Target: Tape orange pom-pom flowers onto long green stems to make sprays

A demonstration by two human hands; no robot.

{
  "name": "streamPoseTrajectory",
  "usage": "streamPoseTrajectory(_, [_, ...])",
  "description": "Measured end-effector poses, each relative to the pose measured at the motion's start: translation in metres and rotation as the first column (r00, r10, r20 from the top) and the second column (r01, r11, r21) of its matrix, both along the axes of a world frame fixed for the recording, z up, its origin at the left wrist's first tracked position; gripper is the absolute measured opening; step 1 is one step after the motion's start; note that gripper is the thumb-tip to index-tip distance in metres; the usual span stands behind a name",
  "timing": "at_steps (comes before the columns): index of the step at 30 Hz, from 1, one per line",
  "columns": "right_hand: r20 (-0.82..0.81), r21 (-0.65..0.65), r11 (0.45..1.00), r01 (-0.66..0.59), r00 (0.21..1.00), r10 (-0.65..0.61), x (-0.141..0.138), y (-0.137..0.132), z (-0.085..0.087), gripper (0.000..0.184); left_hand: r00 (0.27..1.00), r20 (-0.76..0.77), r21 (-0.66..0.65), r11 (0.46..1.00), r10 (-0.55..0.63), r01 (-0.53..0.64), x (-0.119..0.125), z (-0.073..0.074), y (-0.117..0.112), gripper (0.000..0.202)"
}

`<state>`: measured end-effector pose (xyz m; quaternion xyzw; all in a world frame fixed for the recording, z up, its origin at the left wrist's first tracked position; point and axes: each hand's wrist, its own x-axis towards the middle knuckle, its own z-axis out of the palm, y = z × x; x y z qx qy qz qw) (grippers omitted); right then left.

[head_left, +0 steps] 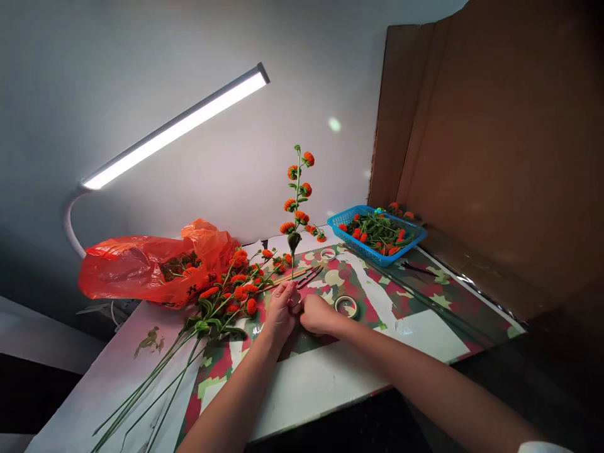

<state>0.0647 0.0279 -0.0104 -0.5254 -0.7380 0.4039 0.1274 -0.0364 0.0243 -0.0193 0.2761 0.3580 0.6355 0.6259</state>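
My left hand (pixel 282 309) is closed around the bottom of an upright green stem (pixel 296 207) that carries several small orange flower heads. My right hand (pixel 315 313) is closed too, pressed against the left hand at the stem's base; what it holds is hidden. Both hands rest on the patterned table mat (pixel 377 296). Just left of them lies a bundle of finished orange-flower stems (pixel 221 299), their long green stalks running toward the table's near left edge. A roll of tape (pixel 346 306) sits right beside my right hand.
An orange plastic bag (pixel 146 264) with more flowers lies at the left. A blue basket (pixel 377 233) of orange flower pieces stands at the back right. Scissors (pixel 309 275) and a second tape roll (pixel 328 254) lie behind my hands. A lit desk lamp (pixel 179 126) hangs overhead; cardboard (pixel 495 145) walls the right side.
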Motion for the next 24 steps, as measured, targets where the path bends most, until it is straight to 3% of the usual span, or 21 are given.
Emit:
streamPoseTrajectory(8, [0.063,0.03,0.999,0.012,0.998,-0.013,-0.005,-0.002,0.009,0.012,0.999,0.005,0.05,0.998,-0.037,0.036,0.0,-0.002,0.001,0.039])
streamPoseTrajectory(24, [0.013,0.114,0.993,0.035,0.999,-0.037,-0.006,0.004,-0.01,0.009,0.995,0.058,0.058,0.996,-0.078,0.074,-0.002,-0.001,0.001,0.039])
